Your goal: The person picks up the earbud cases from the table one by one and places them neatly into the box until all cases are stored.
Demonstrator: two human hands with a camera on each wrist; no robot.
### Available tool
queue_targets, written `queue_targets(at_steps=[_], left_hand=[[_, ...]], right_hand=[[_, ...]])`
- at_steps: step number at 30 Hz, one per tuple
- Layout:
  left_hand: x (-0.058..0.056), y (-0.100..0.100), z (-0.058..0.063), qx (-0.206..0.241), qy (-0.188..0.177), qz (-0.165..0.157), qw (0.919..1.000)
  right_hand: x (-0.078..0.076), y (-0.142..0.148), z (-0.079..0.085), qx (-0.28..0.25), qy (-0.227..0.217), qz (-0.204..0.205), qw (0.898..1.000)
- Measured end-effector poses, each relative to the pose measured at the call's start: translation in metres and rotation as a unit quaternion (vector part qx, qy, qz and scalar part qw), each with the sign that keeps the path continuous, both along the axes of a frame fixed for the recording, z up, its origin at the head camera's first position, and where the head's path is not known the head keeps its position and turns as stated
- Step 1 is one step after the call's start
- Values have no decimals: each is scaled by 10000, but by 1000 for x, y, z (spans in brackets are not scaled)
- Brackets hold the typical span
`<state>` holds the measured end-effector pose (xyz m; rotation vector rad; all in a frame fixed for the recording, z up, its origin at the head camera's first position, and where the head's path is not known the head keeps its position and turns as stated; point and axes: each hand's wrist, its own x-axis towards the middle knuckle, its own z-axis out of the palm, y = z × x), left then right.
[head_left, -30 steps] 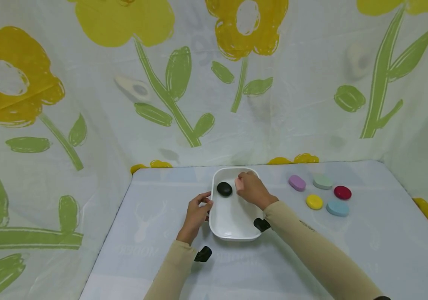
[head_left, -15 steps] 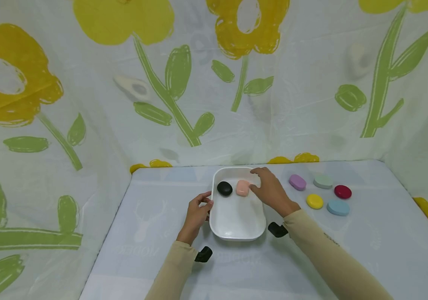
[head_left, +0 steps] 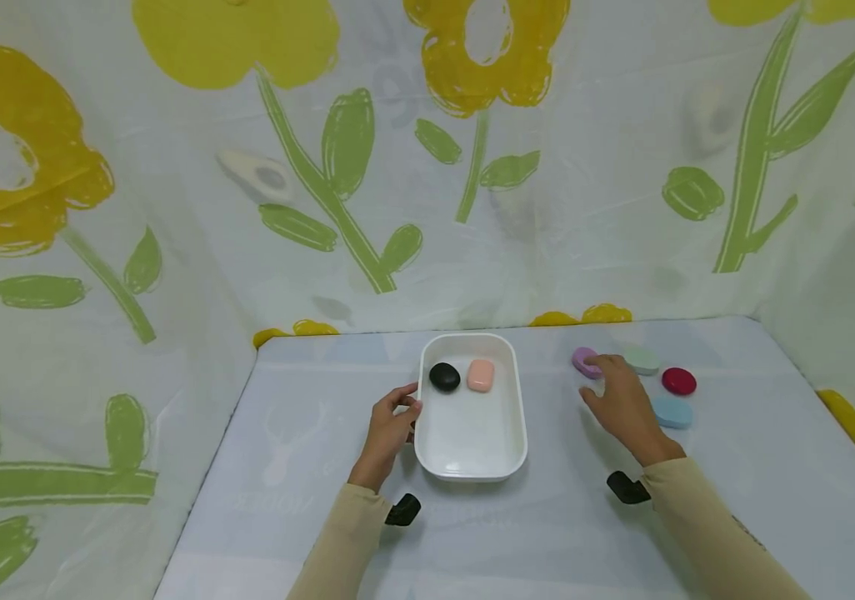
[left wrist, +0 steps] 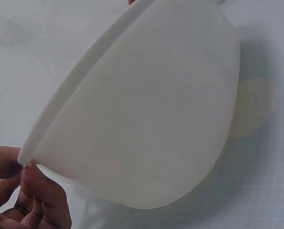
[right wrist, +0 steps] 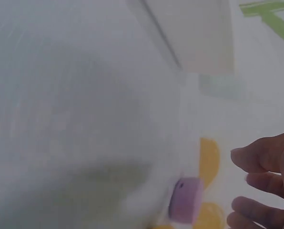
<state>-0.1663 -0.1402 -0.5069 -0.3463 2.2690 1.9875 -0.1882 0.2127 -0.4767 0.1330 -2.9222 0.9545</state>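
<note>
My left hand (head_left: 386,429) pinches the left rim of a white rectangular tray (head_left: 472,454); the left wrist view shows its thumb and finger on the tray's edge (left wrist: 75,81). Inside the tray lie a black oval piece (head_left: 445,377) and a pink rounded square piece (head_left: 481,376), both like soap bars, side by side and apart. To the right, my right hand (head_left: 622,408) hovers over the table with fingers spread and nothing between them. Its fingertips are near a purple oval soap-like bar (head_left: 584,360), which also shows in the right wrist view as a purple block (right wrist: 186,200).
Around the right hand lie a pale green bar (head_left: 642,362), a dark red oval (head_left: 678,382) and a light blue bar (head_left: 673,412). The hand hides the yellow round piece. A flower-printed sheet (head_left: 607,250) hangs behind and beside the table (head_left: 285,533).
My right hand has let go of the pink piece in the tray and moved right to the loose bars. The left hand has stayed on the tray's rim.
</note>
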Motion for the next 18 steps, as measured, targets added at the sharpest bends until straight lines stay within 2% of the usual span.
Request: queue_targets(at_steps=[5,10,18], left_hand=[[0,0,0,14,-27,16,10000],[1,-1,-1,51,19,-20,10000],[-1,-1,-5,47,-3,-37,10000]], right_hand=[[4,13,-8,160,-280,-183,9993],[6,19,-20,378,-547,-192,9976],[6,30,-35,663,-571,-190,9960]])
